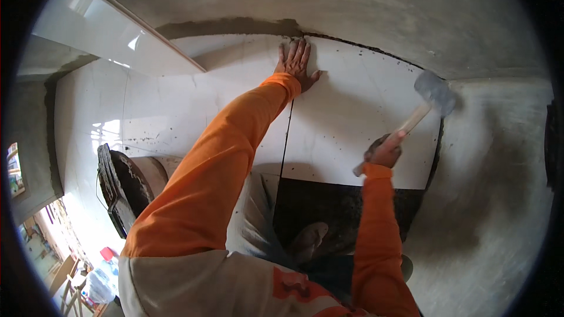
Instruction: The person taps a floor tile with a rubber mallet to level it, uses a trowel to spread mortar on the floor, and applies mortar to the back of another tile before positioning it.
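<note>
Bedding a large white tile (346, 123), right of the frame's centre. The left hand (297, 66), at upper centre, lies flat near the tile's upper left corner, empty, fingers slightly spread and thumb held out. The right hand (385, 151), right of centre, is wrapped around the wooden handle of a mallet (435, 95); its blurred grey head is over the tile's upper right corner, and contact cannot be told. Good practice, as judged here: strike lightly with the face level, work along the edges, and check the height against the neighbouring tile (158, 120) across the dark joint (287, 138). The wall (499, 158) at right crowds the swing, so a glancing blow could chip the corner. At upper left a glossy panel (120, 32) slants over the floor; at left a grimy bucket (154, 173) stands beside the left sleeve. A foot (311, 236) rests on the dark patch (341, 199) at lower centre, limiting a shift of stance.
</note>
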